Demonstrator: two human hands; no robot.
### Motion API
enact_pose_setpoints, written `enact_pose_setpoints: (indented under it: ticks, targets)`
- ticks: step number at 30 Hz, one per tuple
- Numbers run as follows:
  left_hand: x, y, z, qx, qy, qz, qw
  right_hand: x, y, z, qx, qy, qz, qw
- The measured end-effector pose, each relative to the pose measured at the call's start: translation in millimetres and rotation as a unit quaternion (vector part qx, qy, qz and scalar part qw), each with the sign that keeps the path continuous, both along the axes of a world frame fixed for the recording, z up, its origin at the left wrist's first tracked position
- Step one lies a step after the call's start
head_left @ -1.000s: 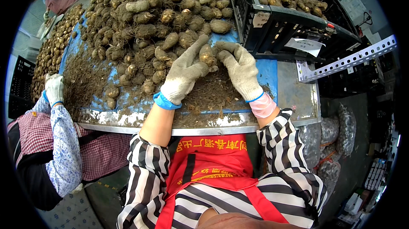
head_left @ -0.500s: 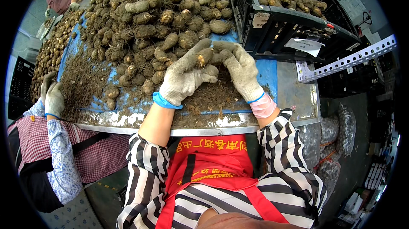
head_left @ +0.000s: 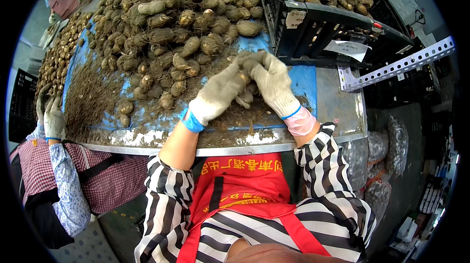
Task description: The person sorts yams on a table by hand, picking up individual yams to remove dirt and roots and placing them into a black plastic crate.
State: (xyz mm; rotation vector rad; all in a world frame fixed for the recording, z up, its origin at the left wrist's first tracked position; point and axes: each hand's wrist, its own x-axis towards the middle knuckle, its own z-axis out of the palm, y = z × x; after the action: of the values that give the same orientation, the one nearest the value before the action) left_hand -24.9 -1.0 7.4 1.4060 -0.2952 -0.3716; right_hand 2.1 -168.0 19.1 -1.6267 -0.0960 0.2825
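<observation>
My left hand [head_left: 217, 95], in a soiled white knit glove, is closed around a small brown taro [head_left: 246, 97] above the near part of the table. The fingers of my right hand [head_left: 275, 83], gloved the same way, are bent in against my left fingers at the taro. Much of what lies between the hands is hidden; I cannot tell how many taros are there. Beyond them rises a big heap of hairy, soil-covered taros [head_left: 196, 20]. Loose soil and root bits [head_left: 220, 128] lie beneath my hands on a blue sheet [head_left: 304, 86].
A black plastic crate [head_left: 338, 12] of taros stands at the back right. Near it a perforated metal bar [head_left: 401, 63] juts across the table's right end. At left, a co-worker's gloved hands [head_left: 53, 118] work beside smaller taros [head_left: 61, 50]. Filled sacks [head_left: 379, 150] sit at right below the table.
My hands have drawn together, and my left hand has turned over the taro, covering most of it. My right fingers have curled in against it. The co-worker's hands at left have shifted slightly.
</observation>
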Motion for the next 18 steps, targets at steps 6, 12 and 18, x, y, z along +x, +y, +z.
enact_pose_setpoints:
  ticks: [6, 12, 18]
  targets:
    - [2, -8, 19, -0.184, 0.152, -0.062, 0.969, 13, -7, -20, 0.129, -0.103, -0.018, 0.986]
    - [8, 10, 3, -0.294, 0.141, -0.057, 0.944, 4, -2, -6, 0.143, -0.053, 0.100, 0.983]
    - [6, 10, 3, -0.233, 0.093, -0.053, 0.967, -1, 7, -12, 0.097, -0.118, 0.050, 0.987]
